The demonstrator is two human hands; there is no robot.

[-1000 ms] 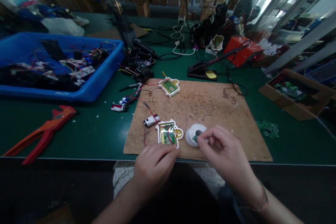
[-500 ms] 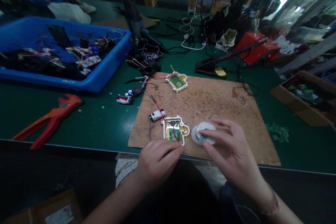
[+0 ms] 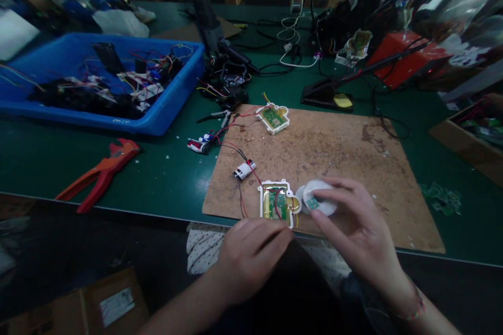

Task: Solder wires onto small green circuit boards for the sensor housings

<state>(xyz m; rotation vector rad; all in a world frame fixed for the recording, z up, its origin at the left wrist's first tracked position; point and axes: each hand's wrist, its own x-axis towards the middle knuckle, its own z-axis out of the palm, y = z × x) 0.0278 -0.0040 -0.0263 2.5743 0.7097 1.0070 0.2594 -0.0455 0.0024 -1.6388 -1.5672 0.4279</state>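
My left hand is closed at the near edge of a white plastic housing with a green circuit board and wires inside. Its fingertips meet at the housing's lower right corner, and what they pinch is hidden. Between the thumb and index finger of my right hand is a small green circuit board. Just behind it lies a white round spool, partly covered by those fingers. Red and black wires link the housing to a white cylindrical battery. A second similar housing rests farther back.
A brown work board lies on the green table. At left are a blue bin of wired parts and red-orange cutters. Behind stand a soldering iron holder and red box. Small green boards lie at right.
The view has turned slightly left, so everything appears farther right. More of the small circuit board shows between my right fingers. Both hands keep nearly the same pose.
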